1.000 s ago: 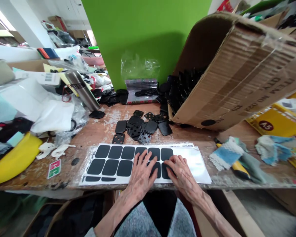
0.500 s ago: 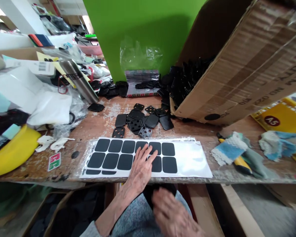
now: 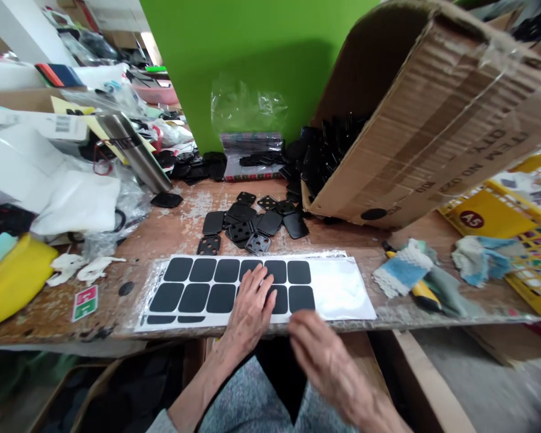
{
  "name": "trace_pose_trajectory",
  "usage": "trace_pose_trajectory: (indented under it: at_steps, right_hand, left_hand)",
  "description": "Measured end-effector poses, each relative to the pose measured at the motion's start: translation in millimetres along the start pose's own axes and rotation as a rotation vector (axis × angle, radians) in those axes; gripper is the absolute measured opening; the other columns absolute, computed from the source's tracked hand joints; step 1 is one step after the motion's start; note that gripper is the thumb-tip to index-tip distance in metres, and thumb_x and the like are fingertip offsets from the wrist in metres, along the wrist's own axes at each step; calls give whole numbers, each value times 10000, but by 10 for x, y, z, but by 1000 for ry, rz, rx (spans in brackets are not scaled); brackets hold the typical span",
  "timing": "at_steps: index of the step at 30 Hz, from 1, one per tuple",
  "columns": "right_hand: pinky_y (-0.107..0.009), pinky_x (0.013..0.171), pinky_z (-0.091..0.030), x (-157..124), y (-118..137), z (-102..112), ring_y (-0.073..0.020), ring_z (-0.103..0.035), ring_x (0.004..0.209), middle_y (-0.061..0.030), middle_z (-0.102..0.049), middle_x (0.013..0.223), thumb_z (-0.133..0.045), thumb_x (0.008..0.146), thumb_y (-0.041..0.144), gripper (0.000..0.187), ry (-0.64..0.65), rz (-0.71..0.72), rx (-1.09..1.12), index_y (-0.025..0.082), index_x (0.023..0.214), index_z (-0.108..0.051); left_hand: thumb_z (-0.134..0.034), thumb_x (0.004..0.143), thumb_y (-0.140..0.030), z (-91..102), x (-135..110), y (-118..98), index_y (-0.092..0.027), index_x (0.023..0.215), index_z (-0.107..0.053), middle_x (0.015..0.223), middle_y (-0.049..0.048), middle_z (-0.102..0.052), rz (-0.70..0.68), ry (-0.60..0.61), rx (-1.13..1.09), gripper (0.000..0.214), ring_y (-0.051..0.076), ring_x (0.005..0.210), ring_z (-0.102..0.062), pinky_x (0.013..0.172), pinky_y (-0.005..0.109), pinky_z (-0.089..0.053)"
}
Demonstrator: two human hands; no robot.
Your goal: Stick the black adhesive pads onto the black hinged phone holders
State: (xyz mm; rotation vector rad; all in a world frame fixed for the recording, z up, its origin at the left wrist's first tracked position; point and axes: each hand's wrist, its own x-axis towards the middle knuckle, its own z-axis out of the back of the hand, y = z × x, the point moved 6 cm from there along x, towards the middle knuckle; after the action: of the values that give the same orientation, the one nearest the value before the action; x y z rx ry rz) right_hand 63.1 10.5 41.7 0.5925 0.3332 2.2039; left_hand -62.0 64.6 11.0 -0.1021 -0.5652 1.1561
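A white sheet of black rounded-square stickers (image 3: 180,299) lies along the table's front edge, its right part bare and shiny. My left hand (image 3: 251,300) rests flat on it, fingers stretched, covering some middle squares. Over the sheet's front edge, by the lower right square, is my right hand (image 3: 320,346), slightly blurred. Its fingers are curled in, and what they hold, if anything, is hidden. Just behind the sheet lies a loose pile of black square plastic pieces (image 3: 269,222), several with holes.
A tilted cardboard box (image 3: 415,150) of black pieces stands at the back right. Right of the sheet are a cloth (image 3: 406,267), a yellow-handled tool (image 3: 426,296) and a yellow basket (image 3: 491,210). A steel flask (image 3: 135,150), plastic bags and a yellow object (image 3: 18,279) crowd the left.
My right hand has risen from over my lap to the sheet's front edge. My left hand stays on the sheet, its fingers closer together. The view has shifted slightly right.
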Motion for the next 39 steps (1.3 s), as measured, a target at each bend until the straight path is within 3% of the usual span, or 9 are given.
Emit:
trace_pose_trajectory:
  at_steps: [3,7,18,26,39]
  right_hand:
    - [-375,824,-481,121,-382,141,-192,-527,910,-85,-558,987,-382,849,89,305,-37,-155,-106,178,1108,-516]
    - [-378,785,-475,331,-602,105,-204,-518,854,-71,-539,911,-424,831,105,301,-3,-152,-155,191,1096,-536]
    - [-465,923,-371,416,-587,-15,-245,-477,1038,-94,-542,1049,-424,792,74,279,101,-105,-152,176,1031,-527]
    - [-318,718,-406,673,-683,-7,-175,-478,770,-29,-534,803,-454,661,63,165,219,-57,-62,180,770,-493]
    - [-331,772,-348,651,-673,15,-172,-461,787,-37,-517,823,-431,663,68,168,247,-81,-29,174,786,-473]
  left_hand:
    - [-409,875,-221,1,17,-46,-175,1202,-498,1267,122,-499,-5,23,68,342,245,1276,-339,1050,485,-295]
    - [-397,880,-215,-7,26,-71,-185,1204,-505,1249,120,-513,-19,39,114,343,249,1265,-353,1039,485,-307]
    - [-417,873,-270,-37,39,-88,-190,1209,-510,1267,132,-501,-3,76,173,357,282,1264,-351,1030,504,-308]
    - [-449,852,-248,-41,44,-85,-200,1185,-529,1235,121,-531,18,30,212,346,278,1236,-392,1001,502,-352]
    - [-465,844,-249,-23,53,-116,-190,1168,-550,1222,133,-542,18,28,190,339,285,1222,-410,997,499,-354]
